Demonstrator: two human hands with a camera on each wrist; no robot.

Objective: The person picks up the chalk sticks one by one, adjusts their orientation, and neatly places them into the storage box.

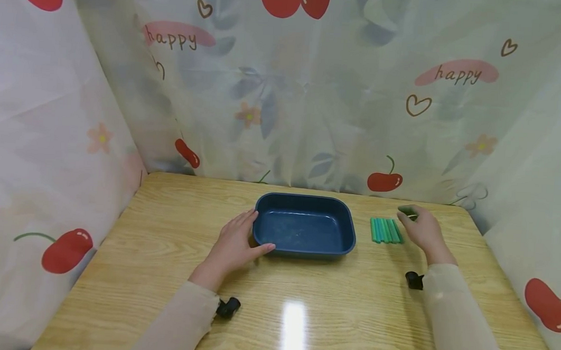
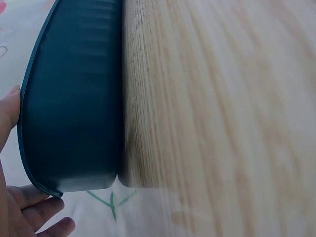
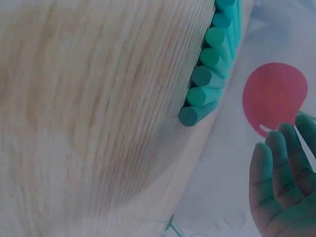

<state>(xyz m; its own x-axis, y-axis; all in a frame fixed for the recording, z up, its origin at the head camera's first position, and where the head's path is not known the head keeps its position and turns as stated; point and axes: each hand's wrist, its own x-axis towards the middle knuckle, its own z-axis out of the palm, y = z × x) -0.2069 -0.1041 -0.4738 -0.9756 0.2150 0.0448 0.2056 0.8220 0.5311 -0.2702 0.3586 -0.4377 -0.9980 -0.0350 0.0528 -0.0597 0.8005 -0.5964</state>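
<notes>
A dark blue rectangular basin [image 1: 302, 250] stands upright on the wooden table. My left hand [image 1: 233, 244] rests at its near left corner, thumb on the front rim and fingers against the left side. From the left wrist, the basin's outer wall [image 2: 74, 98] fills much of the view, with the thumb and a finger touching the rim. Right of the basin lies a row of several green and blue chalk sticks [image 1: 386, 231], side by side. My right hand [image 1: 422, 230] hovers just right of them, holding nothing visible. Green colour covers its palm and fingers [image 3: 284, 168].
The wooden table [image 1: 161, 264] runs up to a patterned curtain [image 1: 293, 107] at the back, with more curtain on both sides. Black wrist cameras [image 1: 228, 307] sit at the cuffs. Glare marks the table's front middle.
</notes>
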